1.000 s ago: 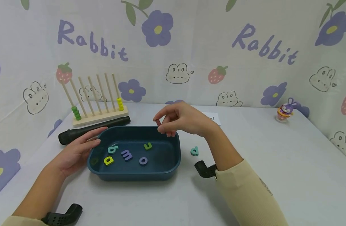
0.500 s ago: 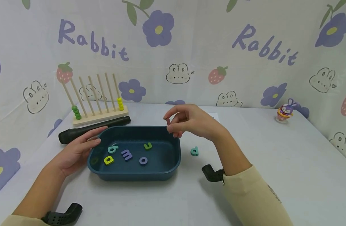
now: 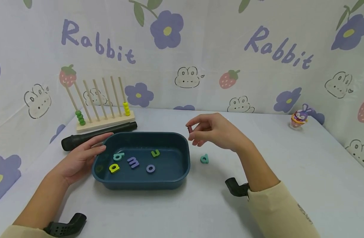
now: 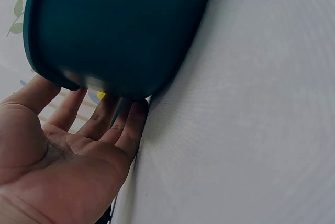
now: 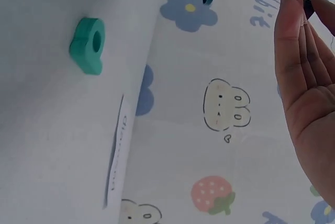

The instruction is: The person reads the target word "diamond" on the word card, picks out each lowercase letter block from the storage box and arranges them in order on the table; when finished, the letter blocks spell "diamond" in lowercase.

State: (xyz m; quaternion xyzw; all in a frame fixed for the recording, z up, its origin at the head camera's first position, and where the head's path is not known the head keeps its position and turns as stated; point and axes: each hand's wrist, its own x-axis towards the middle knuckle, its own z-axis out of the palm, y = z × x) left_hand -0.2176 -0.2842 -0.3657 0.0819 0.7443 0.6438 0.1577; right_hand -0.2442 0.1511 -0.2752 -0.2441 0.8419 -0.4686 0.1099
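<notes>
My right hand (image 3: 222, 132) is raised just past the back right corner of the dark blue basin (image 3: 141, 185). Between thumb and forefinger it pinches a small dark red piece (image 3: 190, 129), seen edge-on, its shape unclear. My left hand (image 3: 81, 160) rests against the basin's left end, fingers extended along the wall; the left wrist view shows the fingertips touching it. Inside the basin lie toy letters: a teal one (image 3: 118, 156), a yellow one (image 3: 114, 168), a purple m (image 3: 133, 162), a green u (image 3: 155, 153) and a purple o (image 3: 150, 169).
Right of the basin a teal letter (image 3: 204, 159) lies on the white table. A white card (image 5: 119, 150) with handwriting shows in the right wrist view. Behind the basin are a black microphone (image 3: 98, 135) and a wooden bead rack (image 3: 104, 124). A purple toy figure (image 3: 300, 117) stands far right.
My right hand has moved right and slightly nearer, from over the basin's back right corner to beyond its rim, with the red piece still pinched. My left hand has stayed put.
</notes>
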